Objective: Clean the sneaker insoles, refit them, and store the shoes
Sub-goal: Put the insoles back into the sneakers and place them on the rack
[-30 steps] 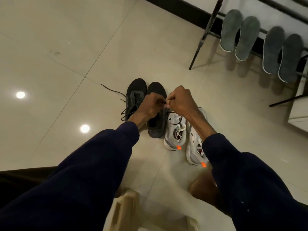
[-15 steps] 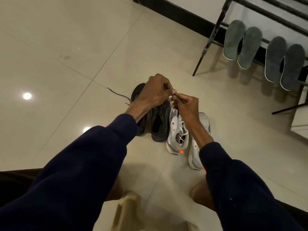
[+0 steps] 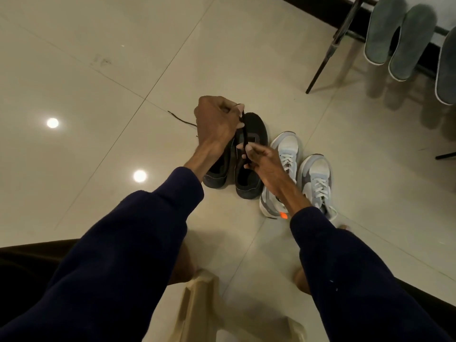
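On the glossy tile floor (image 3: 98, 70) the black sneakers (image 3: 254, 134) stand beside the white pair (image 3: 315, 178), insoles (image 3: 394, 38) off on the rack (image 3: 330, 45), while the left hand (image 3: 217, 122) grips and the right hand (image 3: 264, 159) pinches a taut black lace (image 3: 245, 134), which could topple the shoe if tugged hard.

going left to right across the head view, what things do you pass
loose black lace end → first black sneaker → second black sneaker → first white-grey sneaker → second white-grey sneaker → grey insoles
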